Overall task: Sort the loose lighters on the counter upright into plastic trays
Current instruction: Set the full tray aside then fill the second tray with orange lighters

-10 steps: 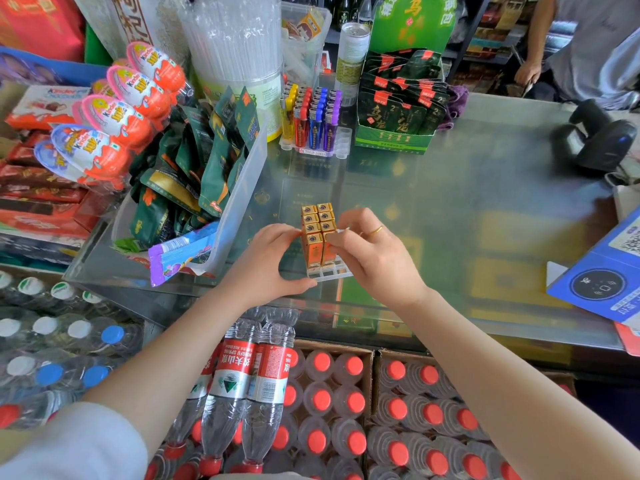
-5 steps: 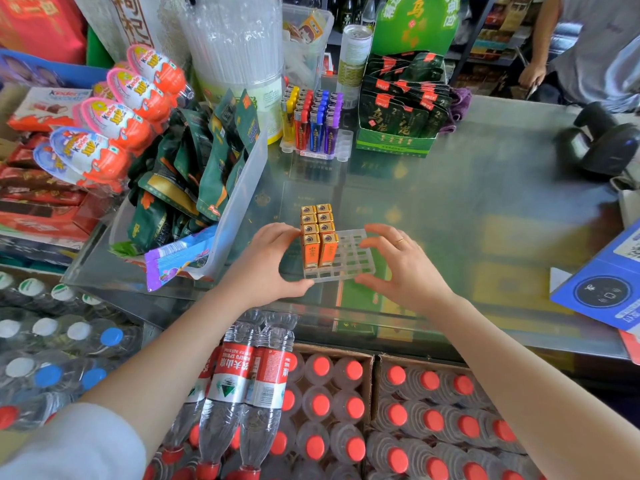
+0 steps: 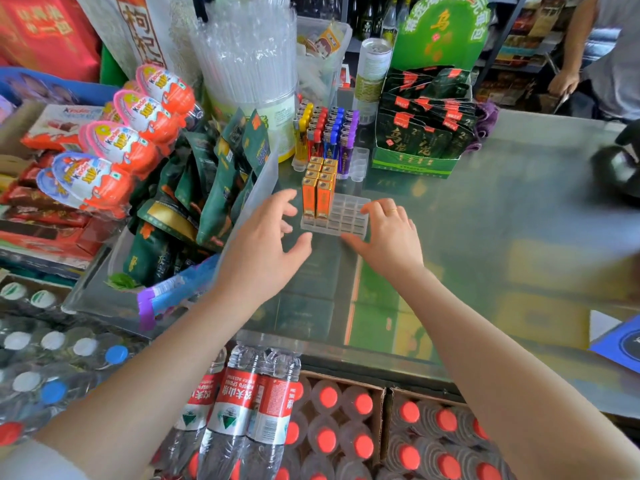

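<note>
A clear plastic tray (image 3: 346,220) with a grid of slots lies on the glass counter (image 3: 485,237). Several orange lighters (image 3: 317,192) stand upright in its left columns; the right slots hold nothing. My left hand (image 3: 266,251) is at the tray's left side, fingers spread and relaxed, fingertips close to the tray's near left corner. My right hand (image 3: 388,233) touches the tray's right and near edge with straight fingers. Behind it stands a second clear tray (image 3: 358,161) filled with yellow, red, blue and purple lighters (image 3: 327,136).
A clear bin of green snack packets (image 3: 194,202) crowds the left. A green display box of tea packets (image 3: 426,133) stands at the back. Straws tub (image 3: 249,64), chocolate eggs (image 3: 121,133), a barcode scanner (image 3: 620,161) at right, water bottles (image 3: 242,410) below the counter. A person stands at far right.
The tray with the orange lighters has slid away from me, up to the tray of coloured lighters. Both hands followed it and my left hand's fingers have spread off the lighters.
</note>
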A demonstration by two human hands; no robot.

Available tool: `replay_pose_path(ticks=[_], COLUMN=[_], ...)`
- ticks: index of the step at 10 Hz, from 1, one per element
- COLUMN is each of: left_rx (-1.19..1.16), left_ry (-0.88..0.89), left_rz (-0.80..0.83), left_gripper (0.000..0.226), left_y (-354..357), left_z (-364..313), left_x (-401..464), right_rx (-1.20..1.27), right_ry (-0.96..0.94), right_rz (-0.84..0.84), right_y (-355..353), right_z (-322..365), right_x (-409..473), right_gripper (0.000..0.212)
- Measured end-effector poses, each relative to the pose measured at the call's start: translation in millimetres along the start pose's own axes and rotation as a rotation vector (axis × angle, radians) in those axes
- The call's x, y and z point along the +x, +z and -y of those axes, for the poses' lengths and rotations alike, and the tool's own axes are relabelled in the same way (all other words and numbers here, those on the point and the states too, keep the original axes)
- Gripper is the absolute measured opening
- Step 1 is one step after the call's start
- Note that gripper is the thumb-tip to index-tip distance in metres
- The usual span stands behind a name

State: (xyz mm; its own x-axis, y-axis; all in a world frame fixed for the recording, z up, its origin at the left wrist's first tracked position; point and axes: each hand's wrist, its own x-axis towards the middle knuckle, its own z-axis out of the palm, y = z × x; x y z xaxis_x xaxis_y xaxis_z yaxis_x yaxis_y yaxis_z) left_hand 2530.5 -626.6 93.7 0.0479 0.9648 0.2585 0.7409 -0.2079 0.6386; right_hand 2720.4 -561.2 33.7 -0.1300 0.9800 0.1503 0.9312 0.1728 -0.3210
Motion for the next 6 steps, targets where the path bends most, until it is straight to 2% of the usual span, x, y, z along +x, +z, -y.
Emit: replay_pose_path(ticks=[2,6], left_rx=[-0.046,-0.004], left_ry=[0.081,0.160], left_rz=[0.021,0.027], left_gripper=[0.034,0.034], left_y=[-14.0,-31.1], left_z=[-17.1,-21.0], left_x=[10.4,0.1], right_rx=[0.028,0.077], right_ry=[0.049,0.100], right_rz=[0.007,-0.034], right_y=[6.5,-6.3], right_z=[6.0,25.2], right_x=[36.3,21.9], right_gripper=[0.052,0.048])
